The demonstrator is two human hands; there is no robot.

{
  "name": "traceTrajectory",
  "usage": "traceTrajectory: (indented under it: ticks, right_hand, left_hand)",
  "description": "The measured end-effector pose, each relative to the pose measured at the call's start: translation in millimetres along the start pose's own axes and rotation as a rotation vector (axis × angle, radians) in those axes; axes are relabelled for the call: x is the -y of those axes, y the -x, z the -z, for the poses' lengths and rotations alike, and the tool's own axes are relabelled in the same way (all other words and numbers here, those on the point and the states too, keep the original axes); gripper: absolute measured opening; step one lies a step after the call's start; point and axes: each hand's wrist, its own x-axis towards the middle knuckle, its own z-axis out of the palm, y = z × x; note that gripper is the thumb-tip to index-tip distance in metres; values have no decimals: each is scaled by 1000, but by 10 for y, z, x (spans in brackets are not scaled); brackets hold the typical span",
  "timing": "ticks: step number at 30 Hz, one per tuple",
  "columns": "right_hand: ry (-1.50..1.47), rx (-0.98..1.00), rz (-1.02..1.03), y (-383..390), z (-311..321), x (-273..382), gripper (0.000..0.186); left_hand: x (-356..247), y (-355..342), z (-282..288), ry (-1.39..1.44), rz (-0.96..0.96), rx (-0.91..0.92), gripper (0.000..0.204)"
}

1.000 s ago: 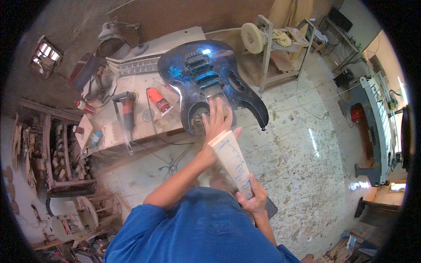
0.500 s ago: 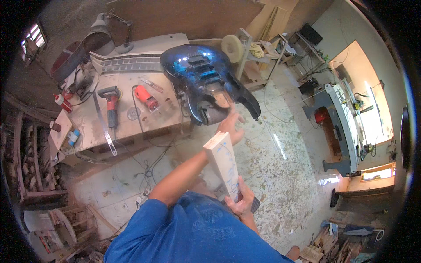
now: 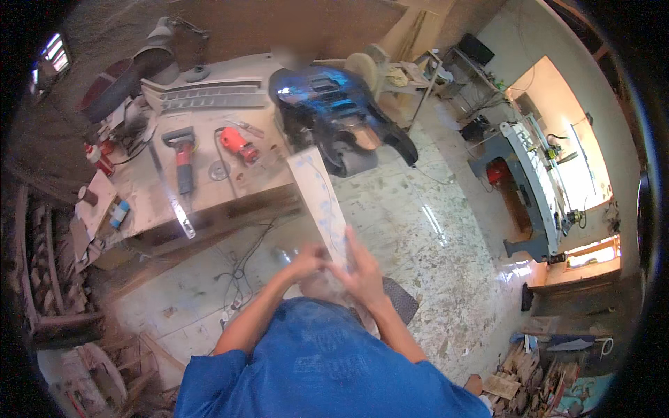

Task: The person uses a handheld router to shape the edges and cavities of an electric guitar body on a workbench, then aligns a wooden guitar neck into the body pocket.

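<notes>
My right hand (image 3: 359, 272) is closed on a pale wooden block (image 3: 313, 195) with a blue pen-drawn curve and marks, held tilted with its upper end toward the workbench. My left hand (image 3: 306, 261) is beside the block's lower left edge, its blurred fingers partly hidden, so their grip is unclear. Beyond the block, a glossy blue-black electric guitar body (image 3: 301, 94) lies at the workbench's right end, with a bare wood neck pocket showing.
The workbench (image 3: 254, 182) bears a red-and-black power tool (image 3: 183, 164), a red tool (image 3: 237, 145), a metal strip (image 3: 182, 223), slotted templates (image 3: 209, 97) and a lamp (image 3: 160, 31). A grey machine (image 3: 512, 195) stands right, cables (image 3: 240, 268) lie on the floor, wood scraps (image 3: 516, 369) lie lower right.
My left hand has drawn back from the guitar's neck pocket toward my body, beside the block. The block's upper end has moved up and left in the view, with my right hand.
</notes>
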Motion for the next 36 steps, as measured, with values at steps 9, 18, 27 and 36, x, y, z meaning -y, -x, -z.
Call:
traceTrajectory:
  ticks: [9, 18, 27, 36]
  right_hand:
    - [-354, 55, 303, -1809, -527, 851, 88]
    - [-536, 235, -13, -2831, -2069, -215, 55]
    - [16, 222, -403, -3931, -4135, -1219, 63]
    - [77, 675, -522, -4129, -4153, -1161, 68]
  left_hand:
    - [-427, 73, -61, 21, -298, -598, 52]
    - [-908, 681, 1553, -83, -333, -1322, 30]
    - [-617, 1361, 1960, -46, 242, -1293, 30]
    - [-76, 981, 1833, -322, 470, -1368, 40]
